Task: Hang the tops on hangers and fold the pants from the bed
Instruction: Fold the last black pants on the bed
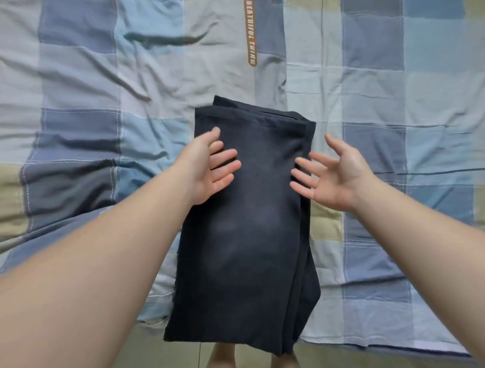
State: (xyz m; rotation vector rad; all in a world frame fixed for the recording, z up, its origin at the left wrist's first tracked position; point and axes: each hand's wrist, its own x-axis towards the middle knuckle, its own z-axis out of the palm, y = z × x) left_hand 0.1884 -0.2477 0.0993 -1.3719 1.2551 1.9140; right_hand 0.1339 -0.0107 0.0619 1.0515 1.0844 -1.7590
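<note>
Dark pants (247,231) lie folded lengthwise in a long strip on the bed, running from the middle of the bed to its near edge, where the lower end hangs over. My left hand (211,168) hovers over the strip's left side near its far end, fingers spread and straight. My right hand (333,174) is at the strip's right edge, palm turned inward, fingers spread. Neither hand holds the fabric. No tops or hangers are in view.
A patchwork bedsheet (100,94) in blue, grey and beige squares covers the bed, wrinkled at the left. An orange label with white letters (250,31) is sewn on it at the far middle. My legs and the floor (172,359) show below the bed's edge.
</note>
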